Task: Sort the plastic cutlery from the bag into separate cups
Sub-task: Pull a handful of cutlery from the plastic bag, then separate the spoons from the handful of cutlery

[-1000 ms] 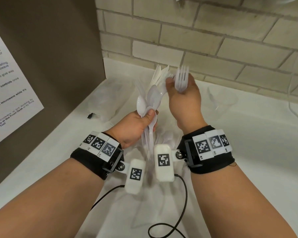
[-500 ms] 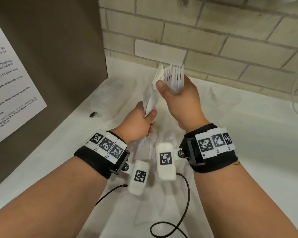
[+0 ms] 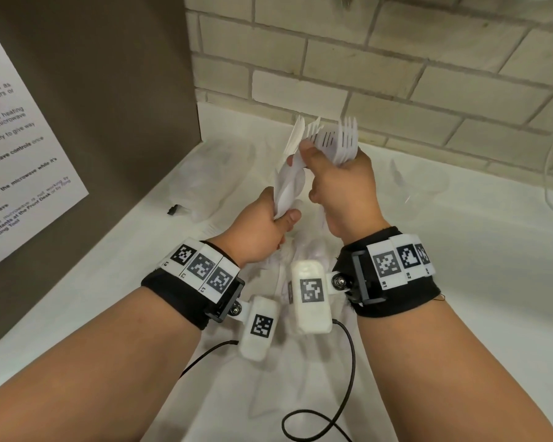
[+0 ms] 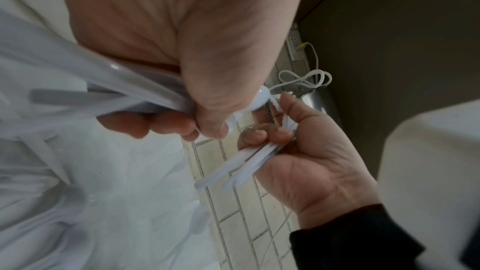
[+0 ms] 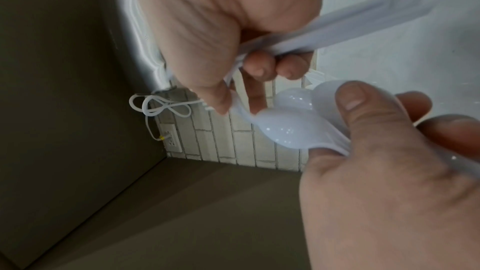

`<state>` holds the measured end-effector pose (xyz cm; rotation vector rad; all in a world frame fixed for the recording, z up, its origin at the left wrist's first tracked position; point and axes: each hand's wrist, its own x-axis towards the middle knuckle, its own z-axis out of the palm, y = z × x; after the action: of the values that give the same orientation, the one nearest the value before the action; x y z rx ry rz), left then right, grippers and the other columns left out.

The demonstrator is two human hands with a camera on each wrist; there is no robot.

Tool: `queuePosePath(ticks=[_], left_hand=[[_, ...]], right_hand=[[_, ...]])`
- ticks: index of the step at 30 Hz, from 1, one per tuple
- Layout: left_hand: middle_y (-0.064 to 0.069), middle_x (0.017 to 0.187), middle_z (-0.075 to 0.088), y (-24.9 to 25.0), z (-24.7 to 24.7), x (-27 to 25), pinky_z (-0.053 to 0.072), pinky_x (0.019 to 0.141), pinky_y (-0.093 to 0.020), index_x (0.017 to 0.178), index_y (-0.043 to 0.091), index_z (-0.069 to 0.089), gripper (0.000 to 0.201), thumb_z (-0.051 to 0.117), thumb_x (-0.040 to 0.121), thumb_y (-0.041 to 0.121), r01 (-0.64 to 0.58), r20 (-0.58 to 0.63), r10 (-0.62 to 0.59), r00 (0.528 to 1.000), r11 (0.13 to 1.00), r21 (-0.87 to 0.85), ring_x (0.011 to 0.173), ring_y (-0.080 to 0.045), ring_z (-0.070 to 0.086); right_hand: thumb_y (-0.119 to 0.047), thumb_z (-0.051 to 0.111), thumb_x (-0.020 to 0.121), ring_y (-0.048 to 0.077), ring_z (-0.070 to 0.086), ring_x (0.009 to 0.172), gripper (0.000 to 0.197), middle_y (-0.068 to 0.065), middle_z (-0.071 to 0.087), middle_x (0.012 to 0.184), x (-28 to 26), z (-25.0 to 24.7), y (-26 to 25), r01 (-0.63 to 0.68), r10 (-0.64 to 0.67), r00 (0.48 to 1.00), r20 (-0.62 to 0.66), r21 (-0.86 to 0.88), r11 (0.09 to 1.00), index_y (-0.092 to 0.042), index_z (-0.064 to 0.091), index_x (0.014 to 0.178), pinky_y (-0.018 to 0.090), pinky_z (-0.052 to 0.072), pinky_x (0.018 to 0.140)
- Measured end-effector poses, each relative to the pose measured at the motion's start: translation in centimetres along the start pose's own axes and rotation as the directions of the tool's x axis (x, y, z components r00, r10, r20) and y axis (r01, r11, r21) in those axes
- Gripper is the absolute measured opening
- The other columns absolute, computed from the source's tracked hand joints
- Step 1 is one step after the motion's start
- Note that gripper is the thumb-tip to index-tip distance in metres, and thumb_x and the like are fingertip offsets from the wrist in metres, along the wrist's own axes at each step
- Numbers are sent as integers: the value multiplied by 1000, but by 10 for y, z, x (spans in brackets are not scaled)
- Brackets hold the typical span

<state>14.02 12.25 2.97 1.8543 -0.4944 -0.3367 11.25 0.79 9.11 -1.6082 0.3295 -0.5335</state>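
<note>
My left hand (image 3: 276,220) grips a bundle of white plastic cutlery (image 3: 288,183) by the handles, held upright over the counter. Spoon bowls (image 5: 285,128) and knife blades (image 3: 296,135) stick out of its top. My right hand (image 3: 339,186) holds a few forks (image 3: 347,138) in its curled fingers, tines up, while its thumb (image 3: 307,149) presses on the top of the bundle. In the left wrist view the fork handles (image 4: 246,161) cross the right palm. A clear cup (image 3: 419,189) stands on the counter to the right, faint and hard to make out.
A clear plastic bag (image 3: 211,177) with a black clip (image 3: 173,209) lies at the left by the brown appliance side (image 3: 109,90). More white cutlery (image 3: 300,250) lies under my wrists. A brick wall (image 3: 396,74) closes the back. A black cable (image 3: 316,419) loops near the front.
The bundle in my left hand has turned so the spoons show edge-on. My right hand with the forks has closed in on its top, thumb now on the bundle.
</note>
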Motion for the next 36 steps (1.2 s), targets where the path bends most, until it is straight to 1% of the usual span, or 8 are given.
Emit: queuePosePath(ticks=[4, 11, 14, 17, 22, 27, 33, 36], left_hand=[[-4, 79, 57, -1, 1, 1, 48, 56, -32, 123, 11, 41, 34, 55, 94, 23, 1, 17, 0, 1000, 1000, -31, 56, -15, 52], [-5, 72, 56, -6, -1, -4, 50, 69, -41, 113, 15, 50, 27, 59, 91, 27, 49, 70, -41, 997, 992, -115, 61, -17, 51], [-8, 73, 52, -3, -2, -6, 47, 71, -43, 111, 12, 52, 34, 60, 86, 33, 94, 111, -70, 991, 970, -224, 65, -20, 48], [-3, 76, 49, 1, -1, -5, 46, 75, -40, 109, 12, 53, 14, 53, 96, 19, 122, 145, -79, 986, 941, -316, 64, -16, 48], [-3, 75, 52, 8, 4, 0, 51, 82, -42, 106, 2, 54, 23, 50, 98, 24, 182, 160, -127, 979, 900, -397, 64, -17, 55], [0, 70, 54, 17, 12, 11, 51, 72, -35, 90, 11, 55, 18, 50, 98, 26, 206, 123, -169, 978, 874, -440, 64, -17, 55], [-4, 67, 51, 25, 25, 28, 53, 63, -37, 89, 11, 54, 24, 52, 97, 33, 243, 93, -227, 969, 838, -489, 54, -20, 53], [-4, 67, 50, 23, 29, 35, 52, 60, -35, 91, 9, 53, 26, 50, 97, 35, 243, 80, -235, 969, 832, -498, 52, -18, 52]], right_hand=[[-15, 66, 86, 3, 54, 53, 23, 5, 69, 86, -1, 0, 3, -36, 41, 996, 84, -53, 998, -1, 65, 104, 20, 40, 54], [-12, 54, 93, 14, 34, 46, 8, 7, 72, 76, 5, -12, -10, -45, 66, 995, -76, 256, 966, -7, 59, 98, 24, 30, 45], [-14, 54, 94, 12, 40, 51, 5, 3, 69, 70, 9, -24, -17, 28, 18, 989, -148, 300, 953, -11, 59, 95, 25, 33, 48], [-15, 54, 96, 10, 52, 55, 5, -3, 63, 60, 17, -40, -16, 70, 5, 976, -218, 332, 941, -14, 59, 94, 25, 40, 54], [-19, 52, 97, 18, 56, 50, 33, 3, 51, 76, 37, -79, 3, 29, 85, 948, -306, 349, 937, -4, 48, 126, 32, 54, 59], [-16, 52, 97, 14, 47, 50, 35, 1, 50, 76, 71, -97, 16, -16, 94, 956, -277, 270, 963, -5, 44, 129, 27, 45, 52], [-13, 56, 95, 15, 62, 71, 28, 2, 59, 85, 123, -79, 6, 191, -149, 960, -237, 164, 968, -11, 46, 120, 28, 51, 72], [-14, 56, 93, 17, 59, 73, 26, 2, 59, 81, 148, -74, 16, 203, -175, 960, -220, 112, 973, -11, 47, 118, 29, 50, 74]])
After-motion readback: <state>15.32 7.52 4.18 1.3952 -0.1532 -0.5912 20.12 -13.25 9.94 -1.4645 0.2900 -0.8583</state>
